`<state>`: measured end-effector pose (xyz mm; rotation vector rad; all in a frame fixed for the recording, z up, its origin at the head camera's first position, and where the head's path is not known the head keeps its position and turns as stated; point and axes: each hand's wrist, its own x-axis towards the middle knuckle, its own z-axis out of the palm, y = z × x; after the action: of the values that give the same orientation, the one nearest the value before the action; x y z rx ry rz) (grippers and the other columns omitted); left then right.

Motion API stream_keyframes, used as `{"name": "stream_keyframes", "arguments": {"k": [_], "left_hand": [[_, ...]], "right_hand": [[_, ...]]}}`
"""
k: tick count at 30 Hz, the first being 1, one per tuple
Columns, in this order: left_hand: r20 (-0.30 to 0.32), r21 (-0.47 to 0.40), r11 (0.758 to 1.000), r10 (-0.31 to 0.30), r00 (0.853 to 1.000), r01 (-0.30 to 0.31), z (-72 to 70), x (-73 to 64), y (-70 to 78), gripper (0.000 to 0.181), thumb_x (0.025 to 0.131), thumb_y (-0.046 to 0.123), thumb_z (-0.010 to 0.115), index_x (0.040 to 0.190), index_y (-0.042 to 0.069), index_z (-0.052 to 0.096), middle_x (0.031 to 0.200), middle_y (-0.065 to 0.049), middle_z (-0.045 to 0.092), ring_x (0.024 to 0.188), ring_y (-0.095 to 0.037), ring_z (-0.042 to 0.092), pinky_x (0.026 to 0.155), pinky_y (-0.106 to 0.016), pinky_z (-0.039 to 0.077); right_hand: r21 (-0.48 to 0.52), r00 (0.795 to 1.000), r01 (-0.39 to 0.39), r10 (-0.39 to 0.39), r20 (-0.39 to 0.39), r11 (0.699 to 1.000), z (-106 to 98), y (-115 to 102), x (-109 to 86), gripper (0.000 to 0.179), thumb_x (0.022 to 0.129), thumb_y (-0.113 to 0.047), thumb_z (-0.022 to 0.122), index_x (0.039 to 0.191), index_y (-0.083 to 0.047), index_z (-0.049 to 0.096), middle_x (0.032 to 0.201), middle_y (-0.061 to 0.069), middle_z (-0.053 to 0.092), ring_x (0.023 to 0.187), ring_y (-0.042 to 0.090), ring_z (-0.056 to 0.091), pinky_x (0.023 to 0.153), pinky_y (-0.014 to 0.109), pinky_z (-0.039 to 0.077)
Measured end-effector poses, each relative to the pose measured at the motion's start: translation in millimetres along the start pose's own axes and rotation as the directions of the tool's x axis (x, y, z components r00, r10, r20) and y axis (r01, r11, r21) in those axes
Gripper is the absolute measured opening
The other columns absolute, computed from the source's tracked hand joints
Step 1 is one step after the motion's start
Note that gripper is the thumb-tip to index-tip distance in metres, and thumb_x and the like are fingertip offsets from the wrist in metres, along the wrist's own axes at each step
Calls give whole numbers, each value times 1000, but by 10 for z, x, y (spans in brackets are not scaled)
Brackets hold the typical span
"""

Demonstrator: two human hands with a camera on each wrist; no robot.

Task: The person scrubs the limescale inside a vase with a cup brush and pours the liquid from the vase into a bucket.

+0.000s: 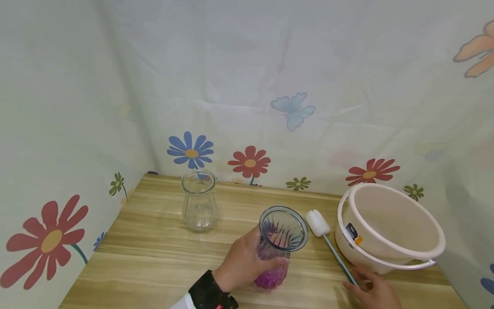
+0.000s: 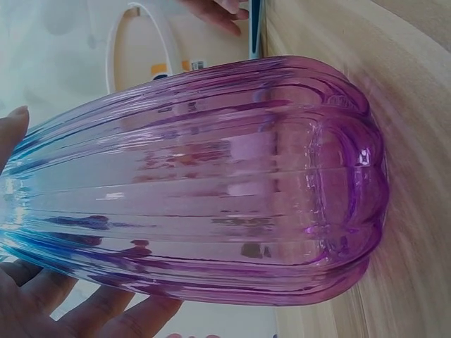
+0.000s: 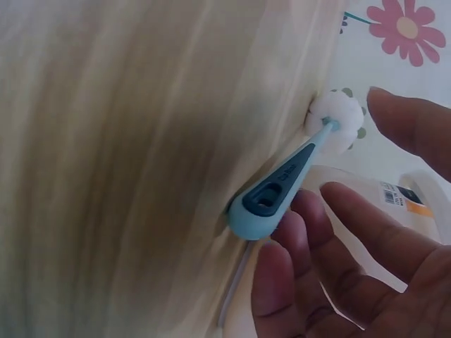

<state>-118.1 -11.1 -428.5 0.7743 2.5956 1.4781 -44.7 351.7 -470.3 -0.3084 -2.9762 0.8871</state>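
My left hand (image 1: 247,262) grips a ribbed glass vase (image 1: 272,257), its thumb and fingers wrapped round the side. The vase fades from bluish grey at the rim to purple at the base, and tilts slightly; its purple base (image 2: 331,176) is close over the wood in the left wrist view. A sponge bottle brush with a white head (image 1: 318,223) and blue-green handle (image 3: 271,193) lies on the table. Beside that handle is my right hand (image 1: 372,289), fingertips right at its edge and thumb held apart from it.
A clear glass vase (image 1: 200,210) stands at the back left of the wooden table (image 1: 154,257). To the right sits a cream bucket (image 1: 386,231) with its handle lowered at the front. Flower-patterned curtains (image 1: 239,86) enclose the back and sides.
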Motion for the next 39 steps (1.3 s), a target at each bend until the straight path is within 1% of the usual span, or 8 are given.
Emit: {"name": "stream_keyframes", "arguments": {"k": [3,10,17,22,26,28,32,39], "left_hand": [[4,3,1000,-3,1000,3,-2,-3,3,84,83,71,72,151,35,38,138,7,65,129,-18,63,107,-49,53],[7,-8,1000,-11,1000,11,2,-10,-8,85,83,71,72,152,36,37,137,8,65,130,-19,62,107,-50,52],[18,-34,999,-20,1000,21,13,-10,-24,83,83,71,72,152,39,37,137,10,65,131,-19,62,108,-51,52],[23,-29,999,-17,1000,18,6,-7,-23,85,83,71,72,153,39,35,138,9,64,132,-19,62,108,-50,52],[25,-25,1000,-16,1000,16,3,-8,-18,85,83,70,73,153,38,35,139,8,64,132,-19,62,108,-50,52],[23,-18,1000,-9,1000,10,5,-8,-17,86,83,70,72,153,37,35,139,8,64,132,-19,62,108,-49,52],[23,-9,1000,4,1000,-4,5,-6,-14,86,84,71,71,154,37,34,139,8,64,130,-18,62,107,-48,53],[21,-17,1000,-12,1000,12,-5,-9,-6,85,83,71,73,152,37,36,137,8,65,129,-18,63,107,-47,53]], "right_hand": [[-1,999,-13,13,41,1000,4,22,20,55,87,-34,83,129,-2,68,111,13,74,81,8,69,73,23,54],[25,1000,5,-5,17,1000,100,60,8,44,84,-23,84,120,-1,72,91,1,71,70,-3,54,64,23,47],[21,996,18,-20,88,1000,122,73,45,40,83,-13,83,118,2,70,79,-8,60,67,-3,53,63,22,45],[-13,997,50,-49,62,999,132,51,44,35,83,-12,81,114,2,72,76,-9,58,66,-4,51,63,22,44],[-27,998,55,-55,5,998,120,51,30,30,86,-11,76,113,2,74,80,-5,62,69,-4,55,65,22,50],[-21,995,76,-77,-70,997,116,53,6,25,88,-9,74,110,3,74,80,-4,65,68,-6,55,63,22,50],[-36,963,110,-115,-242,993,104,6,-53,18,91,-8,71,108,0,73,75,-2,65,63,-3,50,59,26,45],[-4,902,66,-61,-427,998,92,-166,-99,17,99,-12,65,110,-1,71,87,24,74,73,41,69,63,45,49]]}}
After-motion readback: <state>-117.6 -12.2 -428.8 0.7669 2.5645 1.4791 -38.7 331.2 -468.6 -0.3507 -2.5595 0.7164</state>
